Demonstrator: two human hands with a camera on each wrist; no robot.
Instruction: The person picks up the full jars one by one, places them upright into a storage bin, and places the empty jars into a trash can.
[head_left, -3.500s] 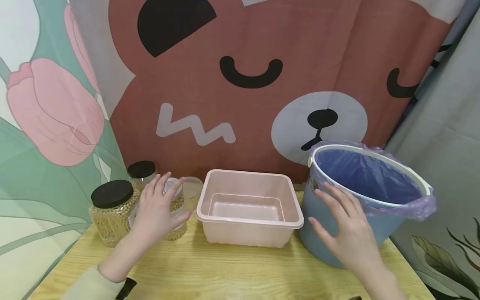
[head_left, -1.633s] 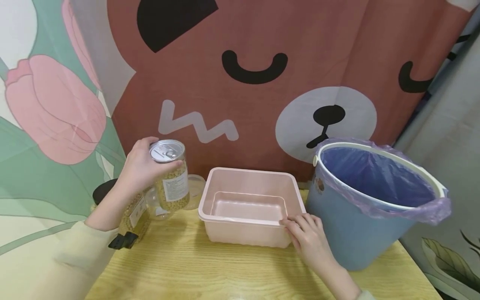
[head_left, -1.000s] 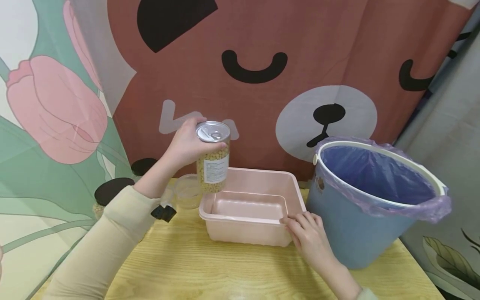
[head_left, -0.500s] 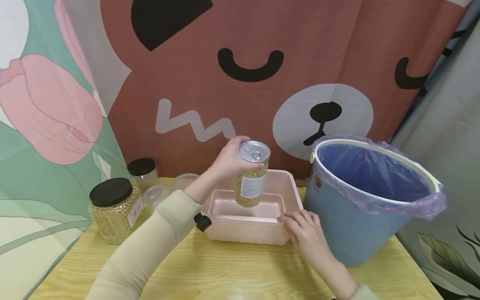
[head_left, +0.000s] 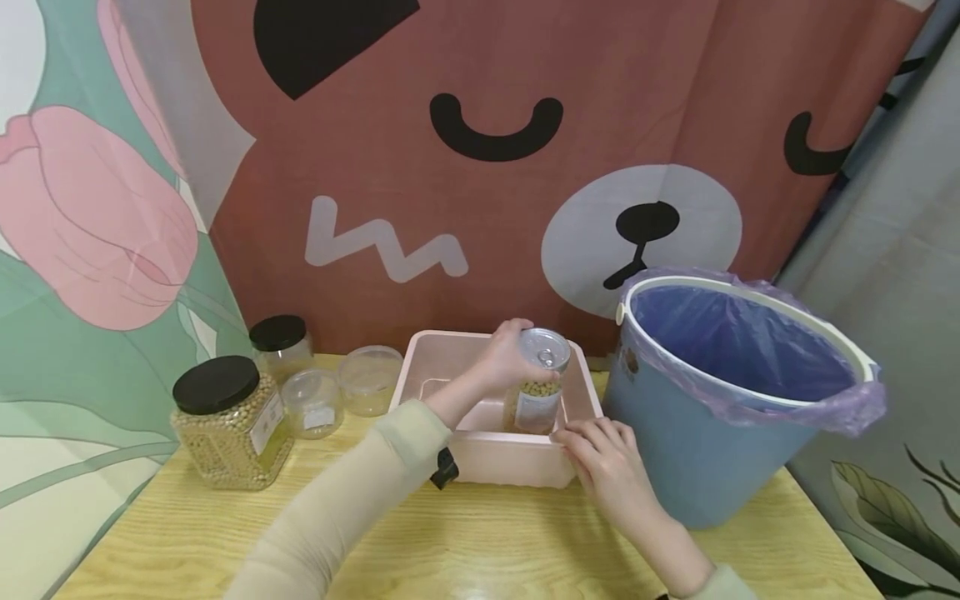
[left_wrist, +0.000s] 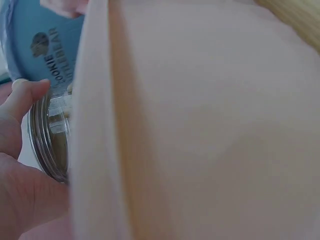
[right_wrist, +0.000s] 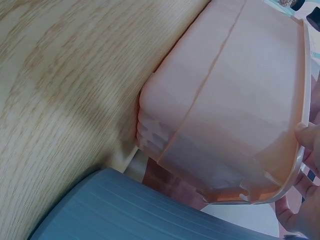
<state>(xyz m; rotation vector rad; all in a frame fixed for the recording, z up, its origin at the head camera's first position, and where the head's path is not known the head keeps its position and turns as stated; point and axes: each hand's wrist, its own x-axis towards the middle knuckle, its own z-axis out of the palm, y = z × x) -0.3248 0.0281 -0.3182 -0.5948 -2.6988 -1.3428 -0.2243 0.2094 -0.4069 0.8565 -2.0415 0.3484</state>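
While our left hand curls round the upper part of the clear bean jar, just under its silver pull-tab lid, our left forearm in its cream sleeve reaches diagonally up from the near edge of the table across the front rim of the pink tub. We hold the jar upright inside the tub, toward its right end; we cannot tell whether its base touches the tub floor. From the left wrist view we see the thumb lying against the jar's threaded neck behind the tub wall.

Our right hand comes in from the lower right, with its fingers bent over the tub's near right corner, pinching the rim. That corner sits close to the blue bucket lined with a purple bag.

On the wooden table to the left stand a big black-lidded jar of beans, a smaller black-lidded jar and two clear tubs.
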